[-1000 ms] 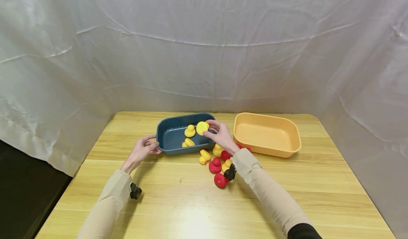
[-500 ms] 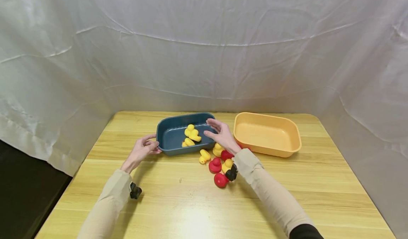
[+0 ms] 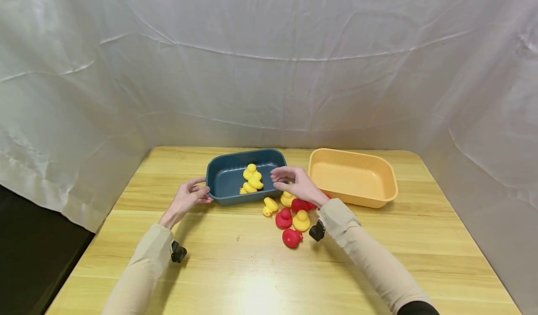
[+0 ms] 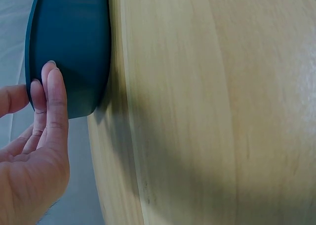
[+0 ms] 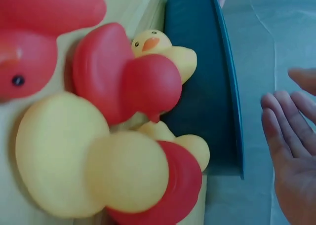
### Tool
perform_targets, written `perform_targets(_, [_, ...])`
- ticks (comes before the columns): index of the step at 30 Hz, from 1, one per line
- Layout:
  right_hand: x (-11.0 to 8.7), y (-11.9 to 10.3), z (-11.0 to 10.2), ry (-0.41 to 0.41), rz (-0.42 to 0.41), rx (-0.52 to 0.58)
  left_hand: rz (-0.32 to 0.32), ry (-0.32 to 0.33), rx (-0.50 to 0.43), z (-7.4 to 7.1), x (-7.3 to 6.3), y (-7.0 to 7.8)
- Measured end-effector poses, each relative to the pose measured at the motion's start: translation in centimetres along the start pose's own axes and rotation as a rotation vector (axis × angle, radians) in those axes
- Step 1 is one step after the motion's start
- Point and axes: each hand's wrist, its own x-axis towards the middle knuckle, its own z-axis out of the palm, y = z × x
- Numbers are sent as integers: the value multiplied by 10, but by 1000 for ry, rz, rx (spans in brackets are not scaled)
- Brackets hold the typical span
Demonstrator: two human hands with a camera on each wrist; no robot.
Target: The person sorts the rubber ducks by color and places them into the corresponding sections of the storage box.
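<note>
My left hand [image 3: 189, 200] pinches the left end of a dark blue bin [image 3: 235, 198], thumb at the rim and fingers against the outer wall [image 4: 74, 87]. Inside the bin lie three yellow rubber ducks, one of them a duck [image 3: 255, 180] leaning among the others. Over the bin's right end, my right hand [image 3: 296, 182] holds nothing, its fingers fairly straight and the thumb apart. Below that hand a loose group of ducks lies on the table, among them a red duck [image 3: 283, 218], a yellow duck [image 3: 301, 221] and a red duck [image 5: 123, 77] close to the bin.
An orange-yellow bin [image 3: 353, 175] stands to the right of the blue one. A yellow duck [image 3: 270, 206] lies on its side before the blue bin. Behind the wooden table [image 3: 235, 268] hangs a pale curtain [image 3: 269, 72].
My right hand has let go of a yellow duck, which dropped into the blue bin and settled beside the others. That hand then drew slightly right and nearer. My left hand has stayed put.
</note>
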Motion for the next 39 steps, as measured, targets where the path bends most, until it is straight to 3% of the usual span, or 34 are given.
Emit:
perform_targets(6, [-4, 1, -3, -140, 33, -79, 13, -1, -10, 1, 1, 0])
perform_targets(18, [-5, 9, -2, -380, 62, -105, 15, 2, -11, 1, 1, 0])
perform_targets(30, [-9, 7, -4, -436, 128, -174, 17, 3, -12, 0, 1, 0])
perform_targets(39, [-9, 7, 0, -471, 95, -136, 8, 4, -11, 0, 0, 0])
